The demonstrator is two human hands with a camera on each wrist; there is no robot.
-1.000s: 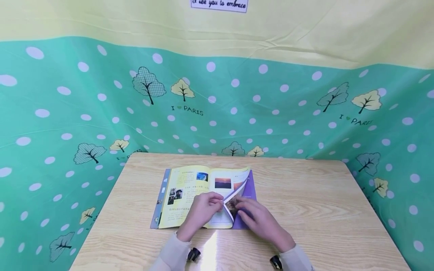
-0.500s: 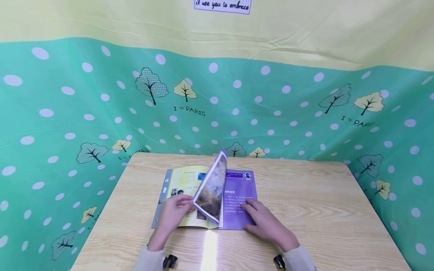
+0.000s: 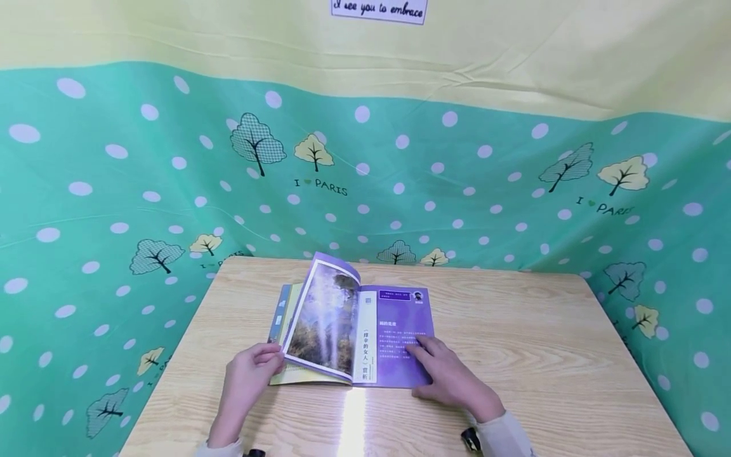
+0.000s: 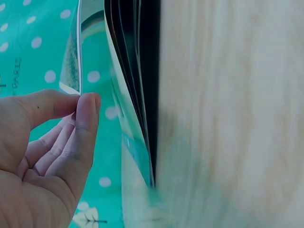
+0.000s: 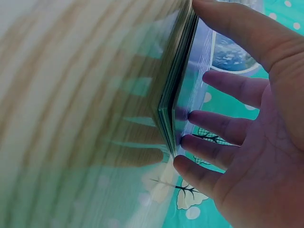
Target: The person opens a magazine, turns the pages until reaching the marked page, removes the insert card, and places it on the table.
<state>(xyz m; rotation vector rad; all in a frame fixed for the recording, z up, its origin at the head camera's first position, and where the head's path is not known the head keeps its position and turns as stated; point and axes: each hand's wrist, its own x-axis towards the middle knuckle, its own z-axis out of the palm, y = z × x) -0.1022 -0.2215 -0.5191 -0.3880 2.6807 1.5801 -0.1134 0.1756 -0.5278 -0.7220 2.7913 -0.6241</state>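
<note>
Head view has my magazine (image 3: 367,343) spread on the counter (image 3: 514,330), with my left hand (image 3: 248,374) pinching the tilted-up picture page (image 3: 322,317) by its edge. My right hand (image 3: 448,376) just rests on the purple page (image 3: 398,311), fingers loose.

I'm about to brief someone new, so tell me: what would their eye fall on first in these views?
Most likely the raised page with its large picture, near the middle of the head view, its outer edge pinched by the left hand. Next, probably the vivid purple page beside it, with the right hand resting at its right side. Behind the table, the green cloth with pale dots and printed trees also stands out.
</note>
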